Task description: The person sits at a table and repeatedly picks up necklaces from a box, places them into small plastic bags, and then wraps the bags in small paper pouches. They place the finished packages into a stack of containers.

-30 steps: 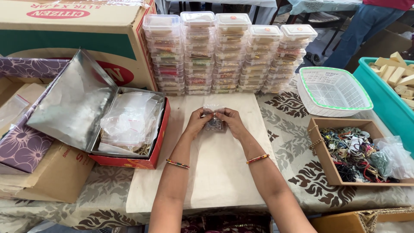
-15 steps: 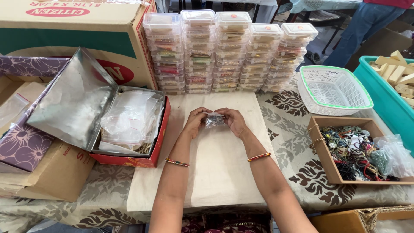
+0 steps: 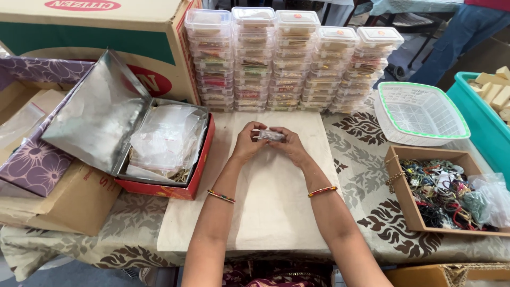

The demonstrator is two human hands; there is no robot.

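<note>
I hold a small clear plastic pouch (image 3: 271, 135) between both hands, just above the cream cloth (image 3: 265, 196) at the middle of the table (image 3: 366, 212). My left hand (image 3: 247, 142) has its grip pressed together on the pouch's left end, and my right hand (image 3: 289, 146) pinches the right end, fingers curled over it; what is inside the pouch is too small to tell. At twelve o'clock from my hands stand five stacks of lidded clear boxes (image 3: 289, 61), already filled and closed, so a good share of the packing looks done. At nine o'clock the red tin with its lid up (image 3: 159, 143) holds a heap of loose clear bags. At three o'clock the brown tray (image 3: 441, 194) is full of tangled trinkets and threads, so I judge plenty remains to sort. The white mesh basket (image 3: 419, 114) at two o'clock has nothing in it that I can see. The pouch itself is not yet set down anywhere.
</note>
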